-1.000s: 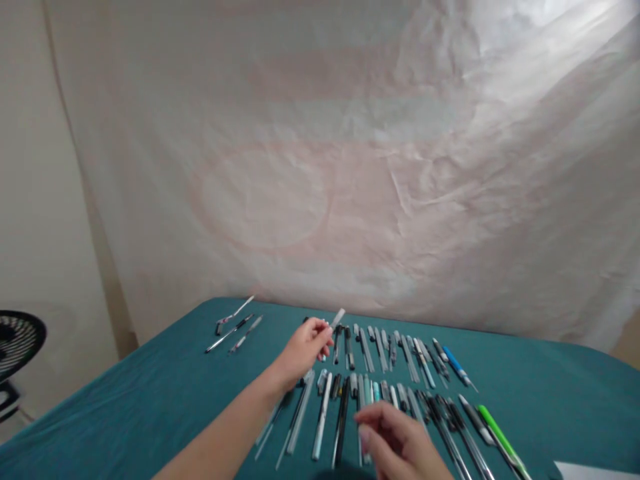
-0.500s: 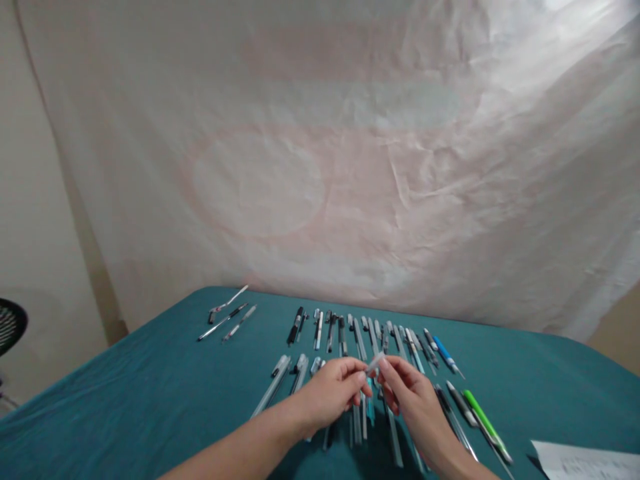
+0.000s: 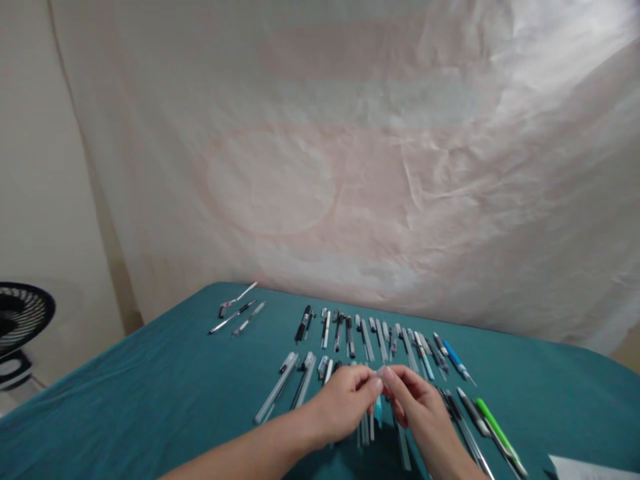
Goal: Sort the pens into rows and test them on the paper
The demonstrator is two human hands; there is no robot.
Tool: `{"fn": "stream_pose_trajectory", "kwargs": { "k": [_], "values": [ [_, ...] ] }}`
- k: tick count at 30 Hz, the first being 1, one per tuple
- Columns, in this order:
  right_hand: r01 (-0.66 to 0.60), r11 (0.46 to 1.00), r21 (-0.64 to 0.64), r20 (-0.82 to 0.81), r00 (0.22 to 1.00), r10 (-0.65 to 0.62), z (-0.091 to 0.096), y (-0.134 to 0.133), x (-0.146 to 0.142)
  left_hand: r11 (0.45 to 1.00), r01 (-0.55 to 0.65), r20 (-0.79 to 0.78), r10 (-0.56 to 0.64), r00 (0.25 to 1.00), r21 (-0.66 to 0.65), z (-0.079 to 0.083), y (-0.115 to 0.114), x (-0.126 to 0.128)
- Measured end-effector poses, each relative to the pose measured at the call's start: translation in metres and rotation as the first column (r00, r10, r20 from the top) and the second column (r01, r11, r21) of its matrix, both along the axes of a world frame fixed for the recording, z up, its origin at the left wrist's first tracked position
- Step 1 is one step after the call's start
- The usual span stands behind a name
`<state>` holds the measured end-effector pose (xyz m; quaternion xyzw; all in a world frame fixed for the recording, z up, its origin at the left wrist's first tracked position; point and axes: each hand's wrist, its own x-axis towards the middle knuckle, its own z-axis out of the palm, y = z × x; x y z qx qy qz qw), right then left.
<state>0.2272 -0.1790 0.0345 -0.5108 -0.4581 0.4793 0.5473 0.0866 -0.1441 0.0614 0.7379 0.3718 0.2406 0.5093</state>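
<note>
My left hand [image 3: 347, 400] and my right hand [image 3: 415, 407] meet above the front row of pens, both closed with thumbs and fingertips pinching. Between the fingertips is a small whitish, see-through piece [image 3: 379, 373], mostly covered, so its kind does not show. Under and around the hands lie disassembled pens, their clear barrels [image 3: 401, 443] and a light-blue part [image 3: 379, 412] partly hidden. Left of my left hand are capped clear pens [image 3: 277, 390] with thin refills beside them. A green pen [image 3: 500, 433] lies right of my right hand.
A back row of pens and parts runs across the teal cloth [image 3: 165, 373], ending at a blue pen [image 3: 456, 358]. Several thin pens [image 3: 233, 317] lie at the far left. White paper [image 3: 580, 469] is at the right edge; a black fan [image 3: 25, 320] stands left of the table.
My fingertips have drawn closer together over the whitish piece, which shows less now. The view has turned slightly left, bringing more of the fan in. The pens on the cloth lie as before.
</note>
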Motion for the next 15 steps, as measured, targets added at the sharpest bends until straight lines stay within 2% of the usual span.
{"fn": "stream_pose_trajectory", "kwargs": {
  "k": [7,15],
  "values": [
    [-0.033,0.999,0.02,0.033,0.999,0.032,-0.0044,-0.0013,0.0013,0.995,0.025,-0.022,-0.023,0.999,0.099,0.0003,-0.0025,-0.002],
    [-0.038,0.999,0.009,-0.046,0.998,0.039,-0.0038,-0.0023,0.0005,0.992,0.084,0.049,-0.088,0.995,0.09,-0.0073,-0.0015,-0.002]
  ]
}}
